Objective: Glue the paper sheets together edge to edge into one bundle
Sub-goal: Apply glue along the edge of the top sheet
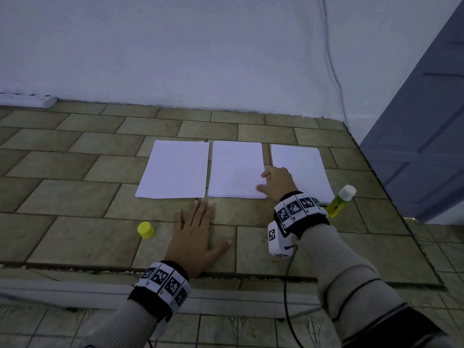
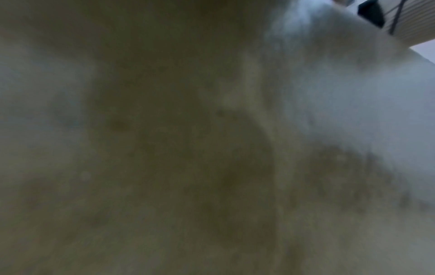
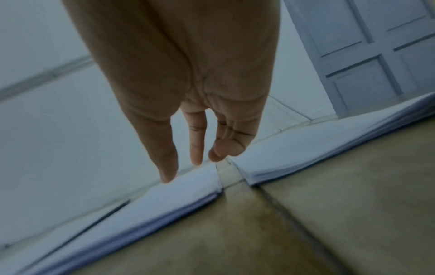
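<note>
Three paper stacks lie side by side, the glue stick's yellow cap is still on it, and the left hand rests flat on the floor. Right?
Not quite: the head view shows the yellow cap off, on the floor beside the left hand; the glue stick lies by the right paper stack.

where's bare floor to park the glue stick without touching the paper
Bare tiles lie left of the left stack of white paper, beyond the yellow cap, and between the stacks' far edges and the wall. It is crowded at the right stack: the right hand and yellow glue stick are there.
</note>
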Demonstrator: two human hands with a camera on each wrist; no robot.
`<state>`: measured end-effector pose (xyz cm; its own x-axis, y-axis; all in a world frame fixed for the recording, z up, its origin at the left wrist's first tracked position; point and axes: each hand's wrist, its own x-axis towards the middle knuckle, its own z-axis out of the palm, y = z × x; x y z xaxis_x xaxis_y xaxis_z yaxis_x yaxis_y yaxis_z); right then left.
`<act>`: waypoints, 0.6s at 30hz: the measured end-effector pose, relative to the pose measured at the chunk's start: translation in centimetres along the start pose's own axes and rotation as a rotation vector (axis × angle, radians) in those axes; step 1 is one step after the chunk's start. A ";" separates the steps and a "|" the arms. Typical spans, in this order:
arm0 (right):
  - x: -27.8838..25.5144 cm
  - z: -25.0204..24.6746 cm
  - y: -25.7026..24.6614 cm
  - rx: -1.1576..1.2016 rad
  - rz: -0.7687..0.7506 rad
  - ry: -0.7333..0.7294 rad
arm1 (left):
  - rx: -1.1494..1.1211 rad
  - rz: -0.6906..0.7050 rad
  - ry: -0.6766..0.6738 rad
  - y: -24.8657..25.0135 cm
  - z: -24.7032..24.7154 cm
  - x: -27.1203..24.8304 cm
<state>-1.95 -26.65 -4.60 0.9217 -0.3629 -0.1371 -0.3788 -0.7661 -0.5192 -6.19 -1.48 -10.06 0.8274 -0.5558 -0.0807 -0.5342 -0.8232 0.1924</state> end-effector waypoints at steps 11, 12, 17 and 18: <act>-8.1 -8.0 3.2 0.463 -0.289 0.714 | -0.385 0.067 0.255 0.9 -7.7 0.6; -8.3 -8.3 3.9 0.456 -0.249 0.777 | -0.395 0.056 0.291 0.6 -8.5 1.0; -8.8 -8.1 6.5 0.551 0.081 0.770 | -0.241 -0.287 0.153 -3.3 -8.9 5.3; -8.8 -7.8 6.7 0.581 0.160 0.715 | -0.181 -0.357 0.080 -4.1 -8.4 6.2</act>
<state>-13.24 -32.75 -0.32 0.5191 -0.8291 0.2077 -0.2176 -0.3632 -0.9059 2.52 -0.60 -3.17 0.9700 -0.2224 -0.0983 -0.1781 -0.9250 0.3356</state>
